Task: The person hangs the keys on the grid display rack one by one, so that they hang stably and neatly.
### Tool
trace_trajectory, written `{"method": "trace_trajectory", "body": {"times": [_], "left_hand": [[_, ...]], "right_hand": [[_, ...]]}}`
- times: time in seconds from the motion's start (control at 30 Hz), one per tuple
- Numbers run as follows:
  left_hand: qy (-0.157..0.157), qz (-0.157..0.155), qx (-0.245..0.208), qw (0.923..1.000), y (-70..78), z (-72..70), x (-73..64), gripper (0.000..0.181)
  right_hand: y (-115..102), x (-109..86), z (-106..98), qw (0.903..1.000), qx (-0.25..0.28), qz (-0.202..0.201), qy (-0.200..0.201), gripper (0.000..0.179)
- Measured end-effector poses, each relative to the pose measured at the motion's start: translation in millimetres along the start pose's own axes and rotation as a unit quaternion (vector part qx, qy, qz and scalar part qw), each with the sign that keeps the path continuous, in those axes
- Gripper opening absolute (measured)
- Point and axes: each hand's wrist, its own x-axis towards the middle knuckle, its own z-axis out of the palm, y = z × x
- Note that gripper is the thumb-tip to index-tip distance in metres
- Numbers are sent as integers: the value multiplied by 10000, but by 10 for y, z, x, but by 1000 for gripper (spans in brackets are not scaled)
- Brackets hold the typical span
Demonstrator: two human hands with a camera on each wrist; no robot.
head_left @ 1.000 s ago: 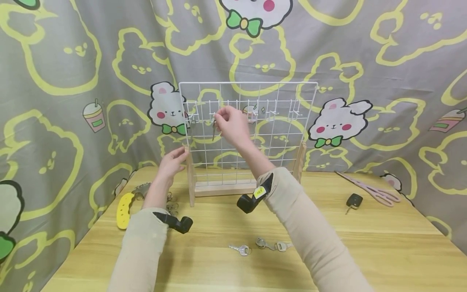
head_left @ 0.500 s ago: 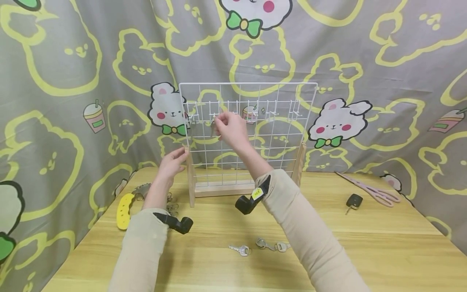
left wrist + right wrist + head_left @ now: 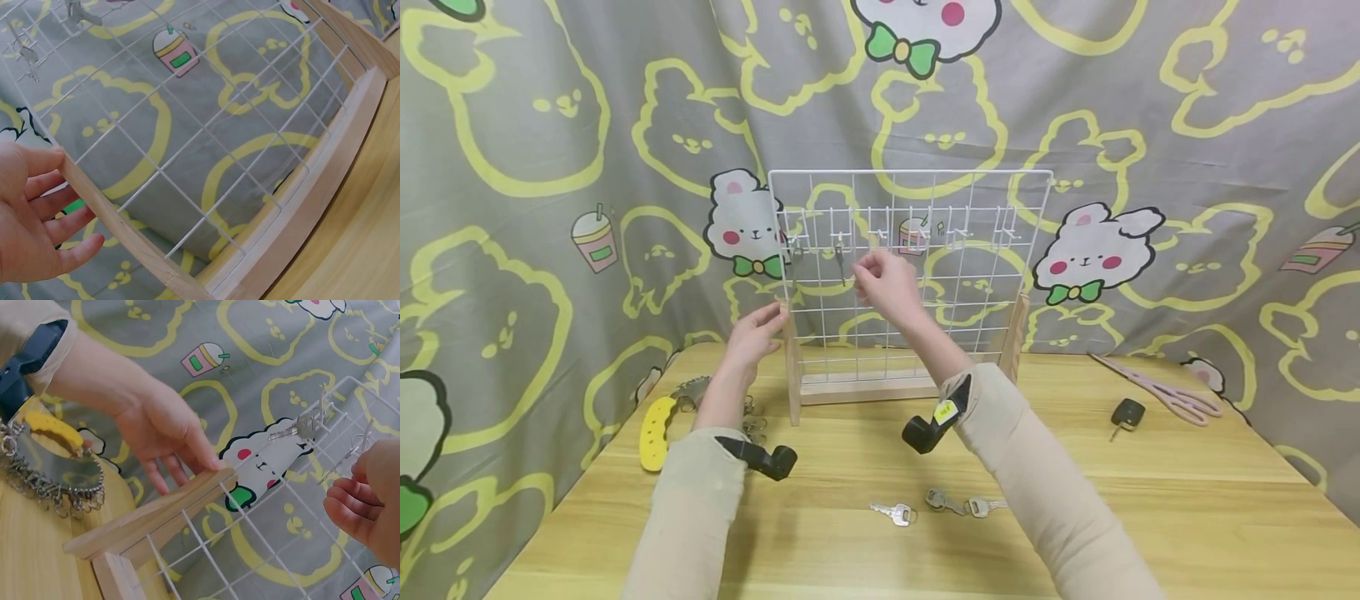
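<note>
In the head view a white wire grid rack stands on wooden supports. A key hangs from a hook near its left side, with another key on the neighbouring hook. My right hand is just right of the hanging key, fingers bent and slightly apart from it; in the right wrist view its fingertips are right by the key ring. My left hand touches the top of the left wooden post with a fingertip, its other fingers loosely spread beside the post.
Several keys, among them a silver key, lie on the table front. A black car key and lilac scissors lie at right. At left is a yellow curved handle with a metal loop bearing small rings. A patterned curtain stands behind.
My right hand has let go of the key, which now hangs from the hook, and has drawn back slightly right and down. The left hand stays on the post.
</note>
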Motion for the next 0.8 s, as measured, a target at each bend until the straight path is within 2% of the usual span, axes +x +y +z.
{"method": "trace_trajectory", "body": {"times": [0.37, 0.8], "left_hand": [[-33, 21, 28, 10000, -3, 1, -3, 54], [-72, 44, 33, 10000, 28, 22, -23, 53]], "right_hand": [[263, -189, -122, 9995, -48, 0, -315, 14], [579, -528, -359, 9976, 85, -7, -683, 17]]}}
